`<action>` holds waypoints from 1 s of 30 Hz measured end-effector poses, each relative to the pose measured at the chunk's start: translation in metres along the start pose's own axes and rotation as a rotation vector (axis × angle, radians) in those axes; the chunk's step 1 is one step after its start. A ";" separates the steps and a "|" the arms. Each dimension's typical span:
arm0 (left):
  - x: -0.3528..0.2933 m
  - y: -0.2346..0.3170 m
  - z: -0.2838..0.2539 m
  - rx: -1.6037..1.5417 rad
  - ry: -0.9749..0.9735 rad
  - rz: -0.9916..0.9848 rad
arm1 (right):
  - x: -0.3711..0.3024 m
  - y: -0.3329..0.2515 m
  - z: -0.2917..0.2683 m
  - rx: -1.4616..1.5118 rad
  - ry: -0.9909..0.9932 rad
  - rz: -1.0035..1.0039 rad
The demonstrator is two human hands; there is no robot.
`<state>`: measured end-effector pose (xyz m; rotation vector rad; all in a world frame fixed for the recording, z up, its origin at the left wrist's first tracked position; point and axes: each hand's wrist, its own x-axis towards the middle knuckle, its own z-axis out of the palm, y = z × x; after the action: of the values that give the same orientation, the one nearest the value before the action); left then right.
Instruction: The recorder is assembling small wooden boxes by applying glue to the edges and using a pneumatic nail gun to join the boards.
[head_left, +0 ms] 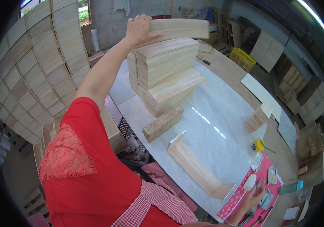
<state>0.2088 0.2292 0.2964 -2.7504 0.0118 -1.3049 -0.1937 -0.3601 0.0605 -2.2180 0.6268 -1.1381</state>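
My left hand (139, 30) reaches far forward and grips the left end of a pale wooden board (181, 29), which is slightly blurred above a tall stack of boards (173, 62). Low on the right, my right hand (256, 193) has its fingers curled beside a white glue bottle (249, 182) with a red tip, and seems to hold it; the grip is partly hidden. An assembled wooden frame piece (194, 166), a long strip with short upright ends, lies along the near table edge. Between it and the stack rests a rough brown block (163, 123).
The glossy marble-patterned table (222, 109) carries a small wood stack (258, 117), a yellow tub (257, 145) and a pink mat (237, 195) with tools. A turquoise-capped bottle (292, 186) lies right of it. Stacked wooden boxes (37, 56) rise at left; a yellow crate (242, 59) stands beyond.
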 end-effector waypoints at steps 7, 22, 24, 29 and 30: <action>-0.072 0.126 -0.030 -0.449 0.219 0.496 | 0.023 -0.090 0.051 0.578 -0.330 0.154; -0.247 0.271 -0.085 -1.032 -0.035 0.829 | -0.047 -0.106 0.017 0.806 0.104 0.363; -0.254 0.300 -0.114 -0.984 -0.147 1.054 | -0.051 -0.116 0.025 0.828 0.099 0.318; -0.247 0.343 -0.143 -1.105 -0.364 1.147 | -0.042 -0.145 0.029 0.957 0.041 0.353; -0.243 0.348 -0.147 -1.123 -0.405 1.153 | -0.040 -0.145 0.027 0.980 0.040 0.350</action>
<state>-0.0466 -0.1176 0.1688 -2.5586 2.4194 -0.3599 -0.1713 -0.2218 0.1214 -1.2014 0.3293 -0.9961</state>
